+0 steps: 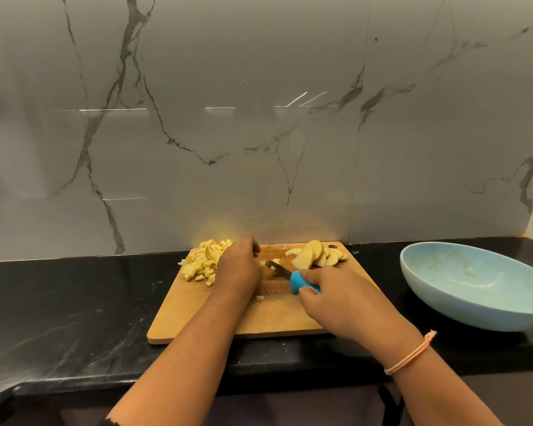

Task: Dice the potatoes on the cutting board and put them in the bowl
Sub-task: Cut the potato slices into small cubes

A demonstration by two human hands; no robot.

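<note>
Rectangular wooden cutting board [259,315] on a black stone countertop [74,302]; clock directions are read from the board's centre. The far edge at 12 o'clock lies near the grey-veined marble backsplash [259,118]. The near edge at 6 o'clock sits back from the counter's front edge. Bare wood shows from 4 to 8 o'clock.

A heap of pale yellow diced potato [202,262] fills the 10 o'clock corner, some cubes spilling past the board's left edge. A fan of skin-on potato slices [317,256] lies at 1 o'clock.

The left hand [237,269] arches over pale pieces at 12 o'clock, between heap and slices; its back hides the fingertips, so its grip cannot be told. The right hand [345,302], with a pink cord bracelet [410,353] at the wrist, is wrapped round the blue handle of a small knife [299,282], blade pointing to 11 o'clock beside the left hand.

At 3 o'clock, apart from the board, stands a wide pale blue bowl [437,299].
</note>
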